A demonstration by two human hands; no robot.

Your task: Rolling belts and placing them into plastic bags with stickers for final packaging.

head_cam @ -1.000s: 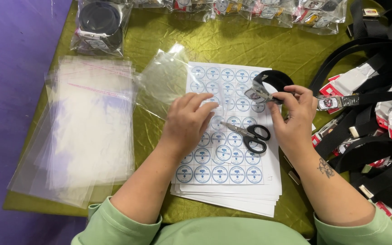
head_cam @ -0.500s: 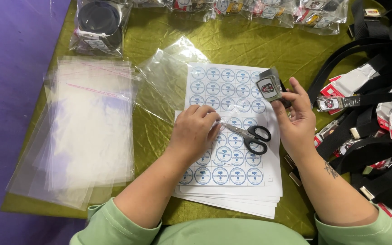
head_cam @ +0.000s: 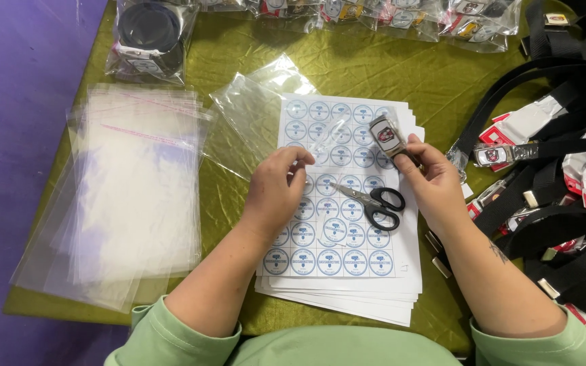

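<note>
Mid-job: right hand (head_cam: pixel 435 183) is gripping a metal belt buckle (head_cam: pixel 386 136) between thumb & fingers, holding it just above the sticker sheet (head_cam: pixel 337 224). Left hand (head_cam: pixel 276 193) is curling its fingertips on that sheet, apparently picking at a round sticker; can't tell if one's lifted. Scissors (head_cam: pixel 374 201) are lying between both hands. Buckle's looking unstickered, unbagged; clear bags (head_cam: pixel 130 183) & black belts (head_cam: pixel 564 203) are waiting alongside.
</note>
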